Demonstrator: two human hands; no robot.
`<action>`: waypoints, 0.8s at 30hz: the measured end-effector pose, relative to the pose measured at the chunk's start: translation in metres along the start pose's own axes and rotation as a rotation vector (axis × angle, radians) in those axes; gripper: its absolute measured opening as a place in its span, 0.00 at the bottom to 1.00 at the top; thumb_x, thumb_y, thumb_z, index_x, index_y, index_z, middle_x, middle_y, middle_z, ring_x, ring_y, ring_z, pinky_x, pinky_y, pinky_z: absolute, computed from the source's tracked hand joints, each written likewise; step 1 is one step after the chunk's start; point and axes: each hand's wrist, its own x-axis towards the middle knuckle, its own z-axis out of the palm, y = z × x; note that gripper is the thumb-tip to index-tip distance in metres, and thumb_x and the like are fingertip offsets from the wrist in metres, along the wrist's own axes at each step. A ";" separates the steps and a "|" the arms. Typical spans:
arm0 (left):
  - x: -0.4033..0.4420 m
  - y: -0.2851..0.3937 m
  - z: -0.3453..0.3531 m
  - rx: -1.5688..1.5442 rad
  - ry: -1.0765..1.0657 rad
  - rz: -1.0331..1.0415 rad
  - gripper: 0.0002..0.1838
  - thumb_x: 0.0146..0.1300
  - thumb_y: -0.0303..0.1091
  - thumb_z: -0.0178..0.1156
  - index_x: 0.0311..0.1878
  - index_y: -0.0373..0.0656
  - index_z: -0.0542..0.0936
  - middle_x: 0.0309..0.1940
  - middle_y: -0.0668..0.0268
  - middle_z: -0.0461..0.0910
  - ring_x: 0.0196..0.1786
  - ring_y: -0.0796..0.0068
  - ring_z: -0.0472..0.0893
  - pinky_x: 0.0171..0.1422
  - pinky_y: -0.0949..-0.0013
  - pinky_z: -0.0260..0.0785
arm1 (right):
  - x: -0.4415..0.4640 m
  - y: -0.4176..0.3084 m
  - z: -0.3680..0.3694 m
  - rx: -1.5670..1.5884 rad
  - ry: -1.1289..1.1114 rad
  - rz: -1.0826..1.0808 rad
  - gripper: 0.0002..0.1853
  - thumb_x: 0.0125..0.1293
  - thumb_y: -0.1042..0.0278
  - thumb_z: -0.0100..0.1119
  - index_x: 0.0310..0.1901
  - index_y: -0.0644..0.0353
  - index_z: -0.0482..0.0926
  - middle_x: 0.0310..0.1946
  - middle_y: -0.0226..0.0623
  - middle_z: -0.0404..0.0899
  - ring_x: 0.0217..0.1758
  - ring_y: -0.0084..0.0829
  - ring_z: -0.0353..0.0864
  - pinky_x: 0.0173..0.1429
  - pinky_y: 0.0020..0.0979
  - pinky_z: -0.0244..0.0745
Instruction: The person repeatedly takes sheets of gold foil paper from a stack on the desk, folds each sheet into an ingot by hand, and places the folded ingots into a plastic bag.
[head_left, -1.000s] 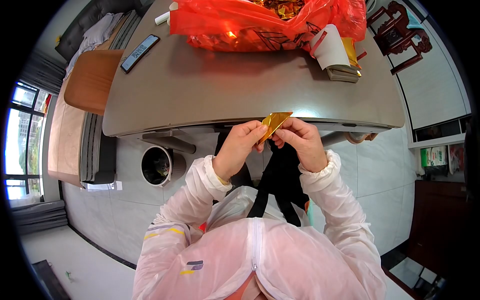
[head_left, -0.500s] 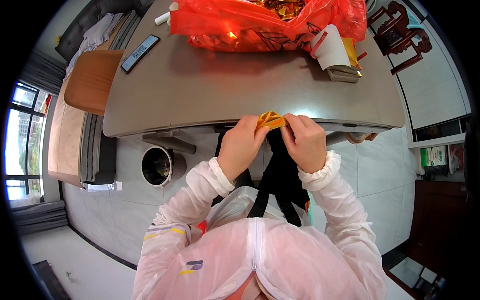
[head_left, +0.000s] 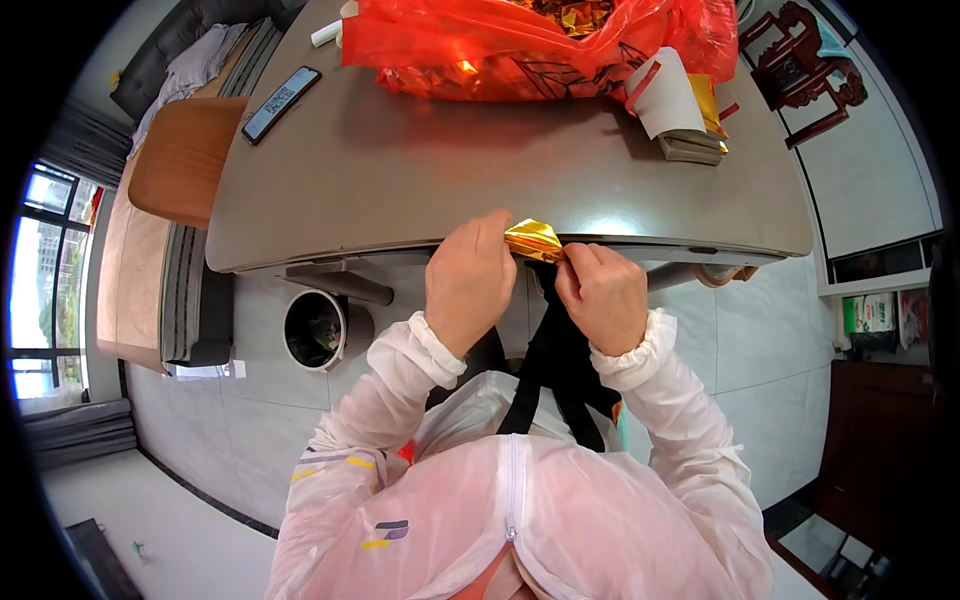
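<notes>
A shiny piece of folded gold foil paper is held between my hands, just off the near edge of the table. My left hand is closed on its left end, with the fingertips partly hidden behind the foil. On the other side, my right hand pinches the lower right corner between thumb and fingers. Farther back on the table lies a red plastic bag with more gold foil pieces in its opening. A stack of paper sheets sits at the right, under a curled white sheet.
A phone lies at the table's left side, beside a brown chair. Below the table's left part stands a waste bin on the tiled floor. A carved wooden chair is at the far right.
The foil has turned and now shows a brighter, smoother face. My left hand has rotated and shifted slightly left; my right hand has lowered a little, gripping the corner.
</notes>
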 end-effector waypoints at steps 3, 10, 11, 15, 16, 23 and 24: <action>0.000 -0.002 -0.003 0.053 -0.061 0.112 0.19 0.55 0.20 0.60 0.51 0.42 0.77 0.28 0.61 0.74 0.33 0.60 0.78 0.39 0.61 0.72 | 0.000 0.002 0.000 -0.044 0.006 -0.011 0.09 0.59 0.70 0.64 0.25 0.59 0.75 0.20 0.36 0.77 0.23 0.36 0.80 0.26 0.36 0.74; -0.007 0.004 -0.006 -0.024 -0.184 0.200 0.21 0.56 0.19 0.59 0.54 0.42 0.77 0.25 0.61 0.74 0.31 0.60 0.77 0.38 0.60 0.71 | -0.002 0.008 0.000 -0.101 -0.010 -0.017 0.09 0.58 0.71 0.64 0.25 0.59 0.74 0.19 0.36 0.76 0.23 0.36 0.80 0.27 0.35 0.74; -0.007 0.002 -0.004 -0.079 -0.139 0.104 0.20 0.57 0.19 0.58 0.54 0.42 0.77 0.26 0.60 0.76 0.31 0.59 0.77 0.38 0.60 0.72 | -0.003 0.006 -0.001 -0.086 -0.023 -0.052 0.09 0.59 0.71 0.64 0.25 0.58 0.74 0.19 0.36 0.76 0.24 0.36 0.80 0.27 0.35 0.74; -0.009 -0.002 -0.002 -0.229 -0.080 -0.146 0.16 0.62 0.19 0.56 0.52 0.43 0.77 0.31 0.56 0.79 0.32 0.55 0.80 0.38 0.59 0.73 | -0.006 -0.003 -0.001 -0.017 -0.034 -0.082 0.09 0.61 0.69 0.64 0.25 0.59 0.75 0.20 0.37 0.77 0.24 0.39 0.80 0.28 0.37 0.74; -0.008 -0.001 -0.003 -0.248 -0.091 -0.174 0.15 0.63 0.18 0.55 0.52 0.43 0.77 0.32 0.55 0.80 0.32 0.54 0.81 0.38 0.59 0.74 | -0.005 -0.003 0.000 0.002 -0.024 -0.066 0.09 0.61 0.68 0.64 0.26 0.59 0.75 0.20 0.37 0.77 0.24 0.39 0.80 0.28 0.37 0.74; -0.009 -0.005 -0.001 -0.273 -0.056 -0.003 0.16 0.60 0.17 0.57 0.51 0.41 0.77 0.28 0.57 0.77 0.27 0.61 0.78 0.35 0.66 0.72 | 0.001 0.005 -0.007 0.374 -0.097 0.201 0.11 0.63 0.69 0.62 0.25 0.64 0.77 0.20 0.44 0.76 0.23 0.46 0.77 0.28 0.39 0.70; -0.009 -0.005 -0.001 -0.309 -0.058 -0.023 0.15 0.61 0.17 0.57 0.51 0.41 0.77 0.26 0.58 0.76 0.25 0.65 0.76 0.34 0.68 0.71 | 0.001 0.006 -0.006 0.436 -0.124 0.238 0.11 0.63 0.69 0.61 0.25 0.65 0.77 0.20 0.45 0.75 0.22 0.46 0.76 0.27 0.39 0.69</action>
